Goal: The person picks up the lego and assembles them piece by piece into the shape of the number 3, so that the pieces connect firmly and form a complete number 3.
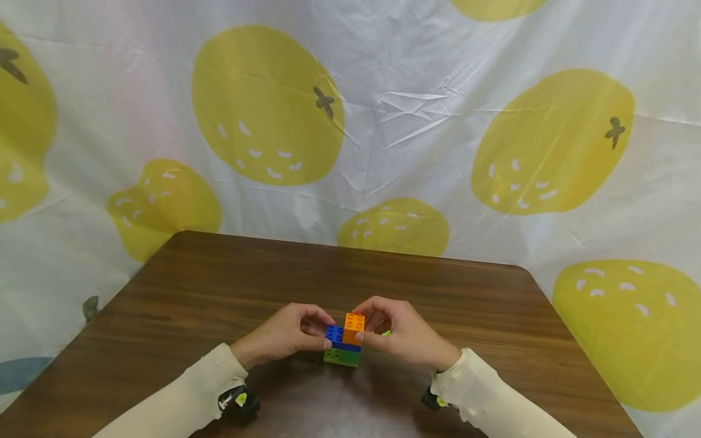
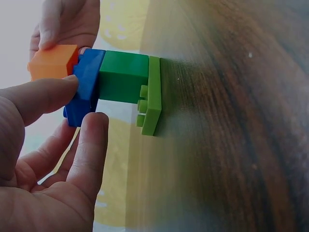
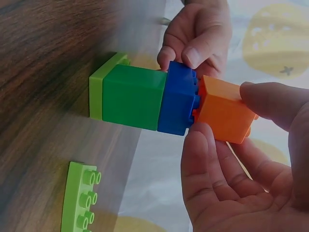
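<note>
On the dark wood-grain table (image 1: 246, 274), the brick stack (image 1: 344, 345) stood between both hands: lime base plate (image 3: 96, 96), green block (image 3: 133, 96), blue brick (image 3: 176, 99), orange brick (image 3: 222, 108) on top, slightly tilted. Right hand (image 1: 402, 331) pinched orange; left hand (image 1: 282, 333) pinched blue. Loose lime plate (image 3: 76, 200) lay nearby, studs up. Table's far corners were rounded, finish slightly glossy. Behind it hung wrinkled white cloth (image 1: 411, 115), big yellow fruit print.

The top block (image 3: 224, 113) is orange, the middle block (image 3: 175, 101) blue, the lower block (image 3: 133, 96) green; 2 plates (image 3: 73, 198) are lime green. Brown wood grain streaks the counter (image 1: 263, 274). White-flecked yellow fruits (image 1: 263, 106) pattern the white curtain (image 1: 405, 158). Sleeves (image 1: 175, 395) are cream.
</note>
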{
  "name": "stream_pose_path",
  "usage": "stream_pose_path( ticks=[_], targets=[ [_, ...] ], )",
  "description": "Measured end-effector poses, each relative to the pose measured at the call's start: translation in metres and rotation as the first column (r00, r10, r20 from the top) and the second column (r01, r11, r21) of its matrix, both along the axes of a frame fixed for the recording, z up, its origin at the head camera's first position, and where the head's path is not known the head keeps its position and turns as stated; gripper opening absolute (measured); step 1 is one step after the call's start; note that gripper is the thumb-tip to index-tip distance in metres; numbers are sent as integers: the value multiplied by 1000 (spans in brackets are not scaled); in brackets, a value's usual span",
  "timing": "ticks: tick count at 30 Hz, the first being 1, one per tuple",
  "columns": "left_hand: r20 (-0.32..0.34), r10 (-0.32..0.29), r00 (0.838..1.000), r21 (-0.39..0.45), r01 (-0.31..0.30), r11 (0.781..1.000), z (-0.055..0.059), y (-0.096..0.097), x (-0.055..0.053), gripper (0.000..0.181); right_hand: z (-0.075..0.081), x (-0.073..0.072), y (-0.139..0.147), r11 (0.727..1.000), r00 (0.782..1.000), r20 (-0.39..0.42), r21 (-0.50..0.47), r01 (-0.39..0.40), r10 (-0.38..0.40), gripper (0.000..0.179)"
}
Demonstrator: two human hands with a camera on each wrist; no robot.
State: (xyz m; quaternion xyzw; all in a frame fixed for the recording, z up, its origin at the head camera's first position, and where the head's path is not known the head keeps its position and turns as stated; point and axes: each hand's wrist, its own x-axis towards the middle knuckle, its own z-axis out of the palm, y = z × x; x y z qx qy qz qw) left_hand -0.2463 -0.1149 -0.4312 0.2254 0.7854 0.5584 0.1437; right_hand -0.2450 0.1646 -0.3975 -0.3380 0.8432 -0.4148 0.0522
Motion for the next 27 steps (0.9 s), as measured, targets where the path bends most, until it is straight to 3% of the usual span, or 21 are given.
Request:
stream_pose_path(
  ticks=[27],
  targets=[
    [-6,-9,1000,15,9,1000,-3,-1,-1,33,-8,-2,-1,998,999,-39,-53,27,-29,30]
  ],
)
